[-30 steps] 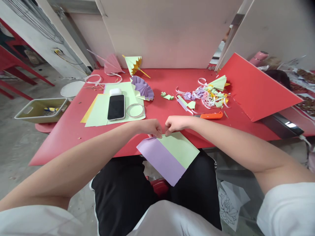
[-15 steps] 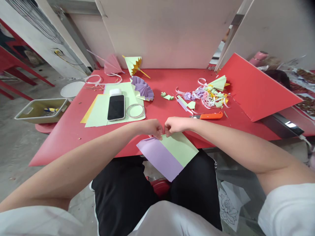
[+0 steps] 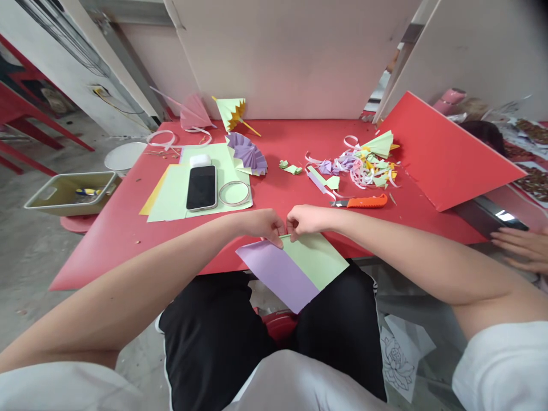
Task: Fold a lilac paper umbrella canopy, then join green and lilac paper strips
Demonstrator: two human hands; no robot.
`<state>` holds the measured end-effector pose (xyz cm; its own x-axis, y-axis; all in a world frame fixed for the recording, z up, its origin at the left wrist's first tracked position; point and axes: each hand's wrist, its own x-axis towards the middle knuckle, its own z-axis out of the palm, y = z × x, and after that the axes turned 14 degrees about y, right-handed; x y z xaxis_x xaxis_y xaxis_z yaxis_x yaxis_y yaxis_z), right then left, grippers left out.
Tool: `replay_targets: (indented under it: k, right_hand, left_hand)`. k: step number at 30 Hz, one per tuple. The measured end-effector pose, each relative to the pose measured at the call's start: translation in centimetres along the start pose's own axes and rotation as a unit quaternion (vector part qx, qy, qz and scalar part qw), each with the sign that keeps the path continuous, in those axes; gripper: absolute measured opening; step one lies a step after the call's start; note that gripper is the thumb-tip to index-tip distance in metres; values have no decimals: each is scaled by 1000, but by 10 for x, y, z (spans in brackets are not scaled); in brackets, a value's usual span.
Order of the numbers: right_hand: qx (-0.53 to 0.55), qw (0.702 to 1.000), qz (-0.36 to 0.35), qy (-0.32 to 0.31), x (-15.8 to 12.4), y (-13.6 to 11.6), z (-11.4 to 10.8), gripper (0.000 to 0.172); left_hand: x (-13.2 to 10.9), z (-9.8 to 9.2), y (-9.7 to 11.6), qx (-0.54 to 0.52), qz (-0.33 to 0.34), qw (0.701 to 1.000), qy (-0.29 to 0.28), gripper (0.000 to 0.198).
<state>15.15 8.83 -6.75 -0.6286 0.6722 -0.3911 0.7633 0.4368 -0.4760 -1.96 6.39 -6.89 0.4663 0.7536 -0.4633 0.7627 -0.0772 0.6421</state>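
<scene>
At the table's front edge, my left hand [image 3: 270, 226] and my right hand [image 3: 302, 221] pinch the top edge of a sheet of paper [image 3: 280, 276], purple on the left and pale green on the right. Its lower part hangs over my lap. The hands are close together, fingers closed on the paper's upper edge. Beyond my right hand lies an orange utility knife [image 3: 367, 201], its blade pointing left. To the left, a black phone [image 3: 202, 187], a roll of tape [image 3: 234, 193] and a white case [image 3: 200, 161] rest on green paper sheets [image 3: 171, 200].
A pleated purple paper fan [image 3: 247, 153], small paper umbrellas [image 3: 231, 111] and a heap of paper scraps [image 3: 363, 165] lie on the red table [image 3: 107, 245]. A red board [image 3: 454, 154] leans at the right. Another person's hand [image 3: 520, 244] is at the far right.
Another person's hand has come into view at the right edge, beside the dark device. My hands keep hold of the paper, which has tilted slightly.
</scene>
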Motion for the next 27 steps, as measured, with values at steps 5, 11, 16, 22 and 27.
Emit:
replay_targets:
  k: [5, 11, 16, 22, 27]
  right_hand:
    - [-3, 1000, 0, 4, -3, 0, -1, 20]
    - [1, 1000, -3, -11, -1, 2, -1, 22]
    - [-6, 1000, -21, -16, 0, 2, -2, 21]
    - [-21, 998, -45, -46, 2, 2, -1, 21]
    - [-32, 998, -41, -43, -2, -3, -4, 23]
  left_hand:
    - [-4, -2, 0, -21, 17, 999, -28, 22]
    - [-2, 0, 0, -24, 6, 999, -21, 18]
    - [-2, 0, 0, -8, 1, 1000, -11, 17]
    - [-1, 4, -2, -2, 4, 1000, -12, 17]
    - [4, 6, -6, 3, 4, 1000, -7, 18]
